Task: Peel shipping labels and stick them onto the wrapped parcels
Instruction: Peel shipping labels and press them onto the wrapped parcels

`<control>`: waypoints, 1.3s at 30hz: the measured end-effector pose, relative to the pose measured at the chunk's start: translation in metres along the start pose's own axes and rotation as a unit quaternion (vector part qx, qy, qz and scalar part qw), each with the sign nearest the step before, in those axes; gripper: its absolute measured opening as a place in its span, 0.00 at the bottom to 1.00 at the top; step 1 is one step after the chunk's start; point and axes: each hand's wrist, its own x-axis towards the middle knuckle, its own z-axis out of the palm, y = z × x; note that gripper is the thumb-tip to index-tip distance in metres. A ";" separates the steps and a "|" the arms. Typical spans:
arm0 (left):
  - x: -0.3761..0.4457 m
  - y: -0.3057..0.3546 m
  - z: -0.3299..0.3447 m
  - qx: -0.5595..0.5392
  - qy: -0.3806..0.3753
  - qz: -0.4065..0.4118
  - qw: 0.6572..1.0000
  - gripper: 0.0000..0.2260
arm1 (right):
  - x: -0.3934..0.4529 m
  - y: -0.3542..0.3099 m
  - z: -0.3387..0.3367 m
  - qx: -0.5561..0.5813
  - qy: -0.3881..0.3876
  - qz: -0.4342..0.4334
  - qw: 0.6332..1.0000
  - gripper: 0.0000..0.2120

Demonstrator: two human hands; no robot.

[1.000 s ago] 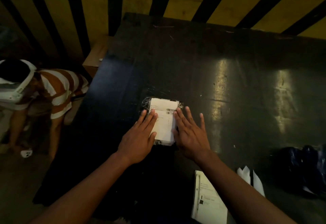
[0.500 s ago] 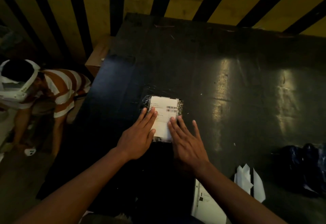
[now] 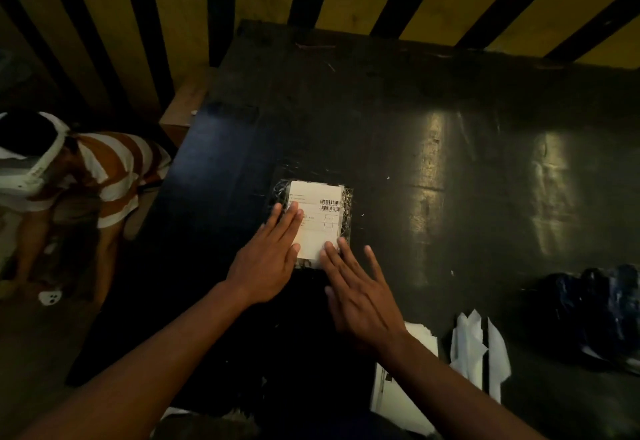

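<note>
A small parcel (image 3: 347,212) in dark shiny wrap lies on the black table (image 3: 433,120). A white shipping label (image 3: 320,217) with barcodes covers its top. My left hand (image 3: 268,259) lies flat with straight fingers pressing the label's left side. My right hand (image 3: 360,287) is flat too, its fingertips touching the label's lower right corner, the palm over the table below the parcel.
A stack of label sheets (image 3: 398,384) and peeled white backing strips (image 3: 479,353) lie at the lower right. A dark plastic bag (image 3: 595,315) sits at the right edge. A person in a striped shirt (image 3: 104,176) crouches on the floor left of the table.
My right hand has slid down the label toward me, from its right edge to the lower right corner. The left hand stays pressed on the label's left side.
</note>
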 end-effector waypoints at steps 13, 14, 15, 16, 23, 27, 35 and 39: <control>-0.065 0.021 0.024 0.096 0.008 0.034 0.995 0.40 | 0.028 -0.001 0.006 -0.008 -0.071 0.030 0.997 0.40; -0.072 0.019 0.027 0.090 0.002 0.034 0.995 0.40 | 0.026 -0.002 0.007 -0.012 -0.072 0.029 0.997 0.40; -0.078 0.019 0.027 0.085 -0.002 0.035 0.996 0.40 | 0.024 -0.003 0.008 -0.013 -0.072 0.029 0.997 0.40; -0.082 0.018 0.025 0.079 -0.002 0.035 0.996 0.40 | 0.023 -0.004 0.010 -0.011 -0.070 0.030 0.997 0.40; -0.046 0.038 0.001 0.040 0.003 0.013 0.999 0.35 | 0.029 -0.002 0.009 -0.025 -0.075 0.033 0.996 0.39; -0.048 0.024 -0.004 0.063 0.004 0.018 0.998 0.36 | 0.028 0.002 0.008 -0.033 -0.071 0.035 0.996 0.43; -0.051 0.016 -0.014 0.009 -0.007 0.005 1.000 0.36 | 0.030 -0.006 0.007 -0.019 -0.075 0.050 0.996 0.41; -0.024 0.032 -0.010 0.008 -0.017 0.028 0.999 0.35 | 0.029 -0.005 0.011 -0.027 -0.053 0.054 0.997 0.39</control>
